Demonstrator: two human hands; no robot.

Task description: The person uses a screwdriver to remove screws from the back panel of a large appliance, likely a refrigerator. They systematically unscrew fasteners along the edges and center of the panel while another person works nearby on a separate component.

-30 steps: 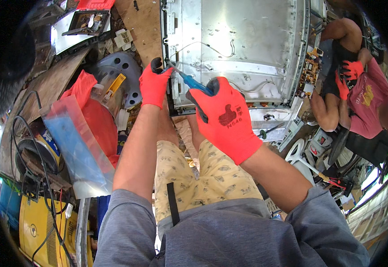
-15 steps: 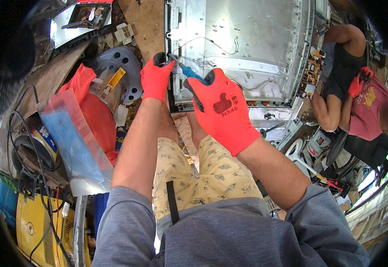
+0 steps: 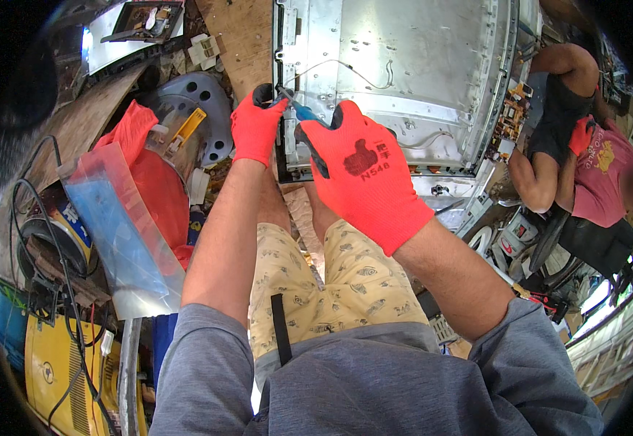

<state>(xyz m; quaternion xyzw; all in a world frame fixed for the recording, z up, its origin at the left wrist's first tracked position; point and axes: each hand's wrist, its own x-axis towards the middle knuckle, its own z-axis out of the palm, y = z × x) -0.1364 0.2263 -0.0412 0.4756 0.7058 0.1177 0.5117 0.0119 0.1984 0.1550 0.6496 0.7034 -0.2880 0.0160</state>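
Head view | silver panel [image 3: 418, 69]: face largely bare, left-edge work unfinished, we judge | our right hand [image 3: 366, 171]: grip wrapped round blue-handled tool [image 3: 307, 114], over panel's left edge | our left hand [image 3: 254, 127]: near tool's tip, pinch unclear to us

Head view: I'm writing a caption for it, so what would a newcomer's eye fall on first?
First, the bright red gloves at the centre: the right hand grips a blue screwdriver, its tip by the left hand at the left edge of a big silvery panel. Next, the yellow case at lower left. Then another person in a reddish shirt, at the far right.
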